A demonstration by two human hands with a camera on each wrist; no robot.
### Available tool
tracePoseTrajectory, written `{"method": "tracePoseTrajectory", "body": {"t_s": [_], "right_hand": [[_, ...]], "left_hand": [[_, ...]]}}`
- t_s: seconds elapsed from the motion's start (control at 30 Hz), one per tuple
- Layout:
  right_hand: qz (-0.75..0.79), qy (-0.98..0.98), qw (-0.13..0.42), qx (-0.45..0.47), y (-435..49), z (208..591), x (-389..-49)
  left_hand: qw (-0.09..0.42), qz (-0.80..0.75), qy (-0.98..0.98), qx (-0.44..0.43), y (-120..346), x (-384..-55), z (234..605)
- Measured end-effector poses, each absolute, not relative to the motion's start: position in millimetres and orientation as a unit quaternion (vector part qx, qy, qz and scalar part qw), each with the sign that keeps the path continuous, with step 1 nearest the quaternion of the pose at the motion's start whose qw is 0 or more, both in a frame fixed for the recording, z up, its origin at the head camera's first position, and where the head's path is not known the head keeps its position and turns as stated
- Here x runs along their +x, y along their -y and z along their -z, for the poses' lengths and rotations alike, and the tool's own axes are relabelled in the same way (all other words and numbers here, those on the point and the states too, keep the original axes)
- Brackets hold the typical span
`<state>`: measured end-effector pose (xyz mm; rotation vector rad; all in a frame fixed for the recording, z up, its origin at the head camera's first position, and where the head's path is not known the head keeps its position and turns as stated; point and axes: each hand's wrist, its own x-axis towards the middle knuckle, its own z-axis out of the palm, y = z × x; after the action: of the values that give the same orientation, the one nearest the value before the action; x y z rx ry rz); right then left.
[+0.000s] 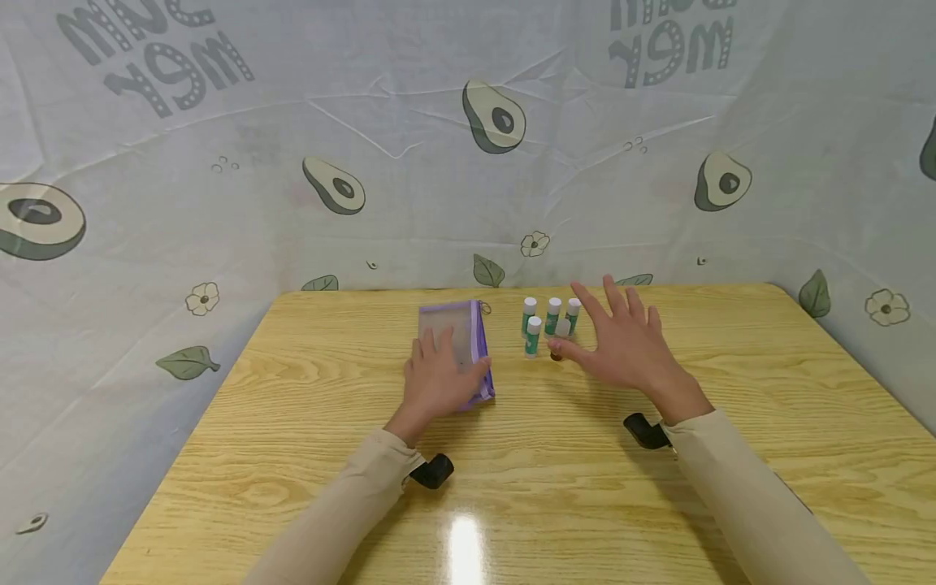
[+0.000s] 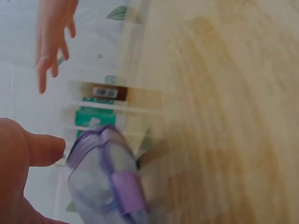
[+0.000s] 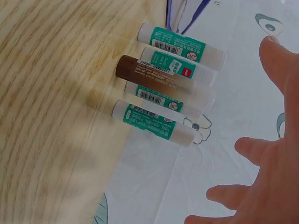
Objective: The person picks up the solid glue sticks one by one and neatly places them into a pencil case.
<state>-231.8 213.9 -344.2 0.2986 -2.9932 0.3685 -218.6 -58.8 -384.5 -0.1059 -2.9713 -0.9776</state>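
Note:
A mesh zip pouch with purple trim point(image 1: 478, 341) lies on the table. My left hand point(image 1: 437, 378) is over its near part, fingers spread, partly covering it. In the left wrist view the thumb point(image 2: 44, 148) is beside the pouch's purple zipped end point(image 2: 96, 140). To the right of the pouch, several green glue sticks with white caps point(image 1: 532, 337) stand upright in a cluster. A brown glue stick point(image 3: 154, 77) stands among them, mostly covered by my right thumb in the head view. My right hand point(image 1: 625, 345) hovers just right of the cluster, fingers apart and holding nothing.
The light wooden table point(image 1: 307, 455) ends at a pale fabric backdrop printed with avocados point(image 1: 395, 211), close behind the pouch and sticks. A small metal ring point(image 1: 486, 309) is at the pouch's far corner. Black wrist cameras point(image 1: 433, 471) jut out under both forearms.

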Motion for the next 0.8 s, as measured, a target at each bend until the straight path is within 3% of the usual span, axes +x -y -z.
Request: {"method": "tracePoseTrajectory", "body": {"t_s": [0.5, 0.8], "right_hand": [[-0.133, 0.985, 0.040, 0.099, -220, 350, -230], [-0.144, 0.984, 0.034, 0.098, -222, 351, -228]], "left_hand": [[-0.008, 0.266, 0.964, -0.027, 40, -213, 407], [-0.007, 0.350, 0.937, 0.009, 40, -214, 411]]}}
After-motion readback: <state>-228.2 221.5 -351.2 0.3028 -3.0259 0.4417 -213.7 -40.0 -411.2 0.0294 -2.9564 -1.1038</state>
